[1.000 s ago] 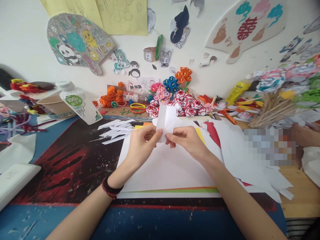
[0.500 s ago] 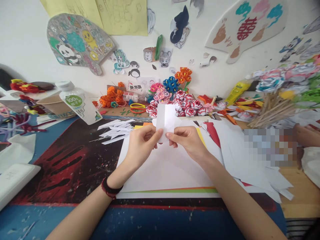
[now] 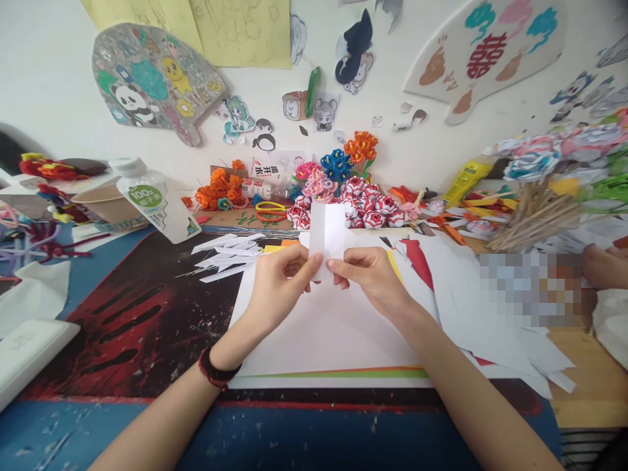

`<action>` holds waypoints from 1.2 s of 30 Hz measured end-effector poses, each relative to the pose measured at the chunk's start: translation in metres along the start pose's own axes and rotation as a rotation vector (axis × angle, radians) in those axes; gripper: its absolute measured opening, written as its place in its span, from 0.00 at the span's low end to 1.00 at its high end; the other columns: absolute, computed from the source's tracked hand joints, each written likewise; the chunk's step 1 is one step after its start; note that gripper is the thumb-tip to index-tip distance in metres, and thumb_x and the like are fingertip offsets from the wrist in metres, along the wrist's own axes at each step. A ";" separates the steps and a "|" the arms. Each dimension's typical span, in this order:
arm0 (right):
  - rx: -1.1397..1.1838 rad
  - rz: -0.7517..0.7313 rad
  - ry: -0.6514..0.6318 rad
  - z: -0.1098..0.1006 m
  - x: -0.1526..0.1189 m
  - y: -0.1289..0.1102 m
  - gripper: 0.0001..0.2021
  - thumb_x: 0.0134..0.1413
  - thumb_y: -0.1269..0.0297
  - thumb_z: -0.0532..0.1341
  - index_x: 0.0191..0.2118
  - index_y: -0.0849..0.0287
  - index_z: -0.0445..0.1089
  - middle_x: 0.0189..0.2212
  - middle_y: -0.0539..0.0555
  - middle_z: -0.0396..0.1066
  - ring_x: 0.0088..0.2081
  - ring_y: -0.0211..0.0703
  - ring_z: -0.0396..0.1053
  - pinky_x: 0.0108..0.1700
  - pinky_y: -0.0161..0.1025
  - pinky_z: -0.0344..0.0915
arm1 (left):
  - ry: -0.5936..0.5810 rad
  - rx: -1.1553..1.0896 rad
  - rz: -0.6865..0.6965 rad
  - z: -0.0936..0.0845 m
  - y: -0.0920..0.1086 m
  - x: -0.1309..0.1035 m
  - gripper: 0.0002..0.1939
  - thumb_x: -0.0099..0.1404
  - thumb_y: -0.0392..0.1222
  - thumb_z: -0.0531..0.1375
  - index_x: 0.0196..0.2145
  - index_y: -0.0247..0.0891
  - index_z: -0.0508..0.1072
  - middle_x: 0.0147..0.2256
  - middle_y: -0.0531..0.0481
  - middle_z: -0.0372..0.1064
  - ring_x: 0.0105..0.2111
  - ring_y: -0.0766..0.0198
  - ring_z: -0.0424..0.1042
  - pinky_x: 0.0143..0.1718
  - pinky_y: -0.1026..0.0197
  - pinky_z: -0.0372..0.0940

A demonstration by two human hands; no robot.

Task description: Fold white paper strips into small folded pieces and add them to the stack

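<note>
A small white paper piece (image 3: 328,232) with a lengthwise crease stands upright between my hands. My left hand (image 3: 287,278) pinches its lower left edge, thumb in front and fingers curled behind. On the lower right edge, my right hand (image 3: 367,275) grips the same piece between thumb and fingers. Both hands are above a stack of large white sheets (image 3: 328,333), with green and orange edges showing at the front. White paper strips (image 3: 230,252) lie left of the stack.
Red-and-white paper flowers (image 3: 366,206) are piled behind my hands. A white bottle (image 3: 157,203) leans at the back left. Loose white papers (image 3: 485,314) spread to the right, beside a blurred patch. Another person's hand (image 3: 601,265) shows at the right edge.
</note>
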State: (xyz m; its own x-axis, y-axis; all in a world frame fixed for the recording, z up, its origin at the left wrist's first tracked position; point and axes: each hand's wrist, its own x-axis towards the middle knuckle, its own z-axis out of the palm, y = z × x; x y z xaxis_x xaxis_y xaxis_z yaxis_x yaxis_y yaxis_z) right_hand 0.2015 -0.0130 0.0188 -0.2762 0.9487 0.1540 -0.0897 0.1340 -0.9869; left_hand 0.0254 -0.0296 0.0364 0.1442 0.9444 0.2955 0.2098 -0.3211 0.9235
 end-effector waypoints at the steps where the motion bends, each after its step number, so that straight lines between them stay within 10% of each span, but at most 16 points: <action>1: -0.001 0.000 0.002 0.000 0.000 0.000 0.15 0.48 0.57 0.68 0.19 0.62 0.72 0.18 0.50 0.70 0.21 0.33 0.64 0.26 0.34 0.62 | 0.003 0.002 0.003 0.000 0.000 0.000 0.17 0.64 0.47 0.60 0.22 0.34 0.66 0.19 0.53 0.66 0.17 0.71 0.66 0.19 0.69 0.61; 36: -0.140 -0.089 0.110 0.008 -0.005 -0.001 0.16 0.51 0.55 0.66 0.21 0.60 0.73 0.19 0.51 0.70 0.22 0.35 0.66 0.26 0.33 0.64 | -0.058 -0.042 -0.066 -0.004 0.001 0.004 0.17 0.63 0.51 0.59 0.26 0.34 0.71 0.23 0.52 0.65 0.21 0.69 0.65 0.22 0.66 0.62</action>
State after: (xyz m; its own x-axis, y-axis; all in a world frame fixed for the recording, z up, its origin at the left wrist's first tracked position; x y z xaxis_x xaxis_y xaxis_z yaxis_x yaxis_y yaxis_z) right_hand 0.1947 -0.0198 0.0192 -0.1667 0.9557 0.2425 0.0270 0.2503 -0.9678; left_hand 0.0222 -0.0259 0.0395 0.1871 0.9573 0.2206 0.1804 -0.2542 0.9502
